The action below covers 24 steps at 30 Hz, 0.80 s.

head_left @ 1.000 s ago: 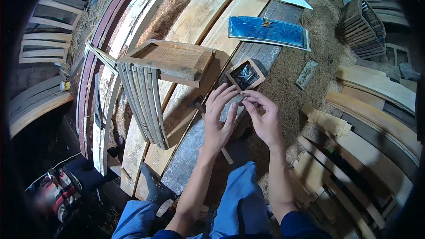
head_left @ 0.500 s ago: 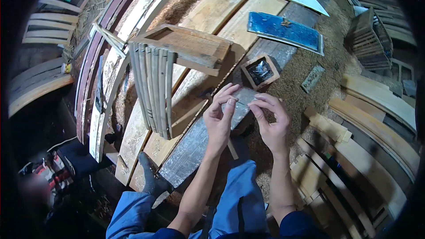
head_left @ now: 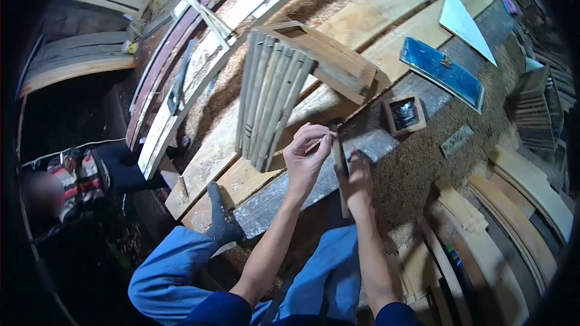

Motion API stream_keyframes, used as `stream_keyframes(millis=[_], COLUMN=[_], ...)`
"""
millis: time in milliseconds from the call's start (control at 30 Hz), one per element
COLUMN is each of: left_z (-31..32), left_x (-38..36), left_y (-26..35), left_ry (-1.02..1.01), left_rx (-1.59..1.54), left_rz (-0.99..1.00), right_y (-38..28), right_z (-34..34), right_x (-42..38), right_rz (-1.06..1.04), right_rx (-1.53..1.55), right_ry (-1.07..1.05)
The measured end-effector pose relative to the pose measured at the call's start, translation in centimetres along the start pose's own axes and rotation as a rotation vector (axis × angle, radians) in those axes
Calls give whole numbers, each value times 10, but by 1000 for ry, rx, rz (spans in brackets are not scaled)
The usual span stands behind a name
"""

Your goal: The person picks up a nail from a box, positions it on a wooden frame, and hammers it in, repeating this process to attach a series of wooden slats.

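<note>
My left hand (head_left: 308, 156) is pinched closed at the fingertips over the bench plank (head_left: 263, 205), on a thin nail that hardly shows now. Close by on the right, my right hand (head_left: 357, 181) is blurred, its fingers curled at the wooden handle of a hammer (head_left: 342, 190). The hammer's dark head lies toward the slatted wooden piece. This piece (head_left: 266, 99), with a framed wooden box part, stands on the boards left of my hands. A small square wooden box (head_left: 403, 116) of metal nails sits beyond my right hand.
A blue panel (head_left: 443, 71) and a white triangular piece (head_left: 465, 27) lie at the upper right. Curved boards (head_left: 513, 223) are stacked at the right. Another person (head_left: 78, 181) is at the far left. My foot (head_left: 222, 223) rests on the plank's near end.
My right hand has come away from my left fingertips and down to the hammer handle, which now stands more upright in view. The camera view has shifted, moving the bench items rightward.
</note>
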State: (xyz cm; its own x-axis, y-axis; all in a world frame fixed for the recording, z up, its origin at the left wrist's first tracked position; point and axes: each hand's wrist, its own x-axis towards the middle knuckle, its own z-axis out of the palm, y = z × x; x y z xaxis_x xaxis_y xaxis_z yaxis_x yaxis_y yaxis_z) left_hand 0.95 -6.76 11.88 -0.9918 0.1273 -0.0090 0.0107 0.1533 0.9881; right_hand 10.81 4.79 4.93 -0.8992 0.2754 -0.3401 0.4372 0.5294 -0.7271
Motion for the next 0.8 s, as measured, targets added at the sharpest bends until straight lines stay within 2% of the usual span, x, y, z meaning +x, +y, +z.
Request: stream_keyframes(millis=[100, 167, 233, 300, 367, 467, 567, 733, 767, 800], left_z=[-28, -39, -47, -56, -56, -57, -58, -70, -71, -73], left_x=[8, 18, 39, 54, 74, 104, 130, 160, 164, 165], left_y=[1, 4, 8, 11, 9, 7, 4, -13, -11, -13], left_ry=[62, 109, 124, 128, 120, 64, 30, -115, -153, -158], left_rx=[199, 11, 136, 284, 288, 375, 412, 346, 317, 257], left_rz=[52, -46, 67, 118, 218, 490, 655, 751, 766, 774], right_y=[-16, -7, -24, -42, -46, -54, -65, -86, -92, -114], right_z=[18, 44, 42, 30, 35, 50, 58, 81, 83, 75], right_x=[-8, -12, -10, -14, -24, -32, -39, -29, -29, -32], right_rz=[1, -53, -35, 198, 117, 181, 185, 110, 113, 200], right_rx=[-63, -38, -26, 111, 174, 287, 346, 317, 297, 422], right_ry=[-6, 124, 145, 70, 183, 332, 463, 747, 776, 723])
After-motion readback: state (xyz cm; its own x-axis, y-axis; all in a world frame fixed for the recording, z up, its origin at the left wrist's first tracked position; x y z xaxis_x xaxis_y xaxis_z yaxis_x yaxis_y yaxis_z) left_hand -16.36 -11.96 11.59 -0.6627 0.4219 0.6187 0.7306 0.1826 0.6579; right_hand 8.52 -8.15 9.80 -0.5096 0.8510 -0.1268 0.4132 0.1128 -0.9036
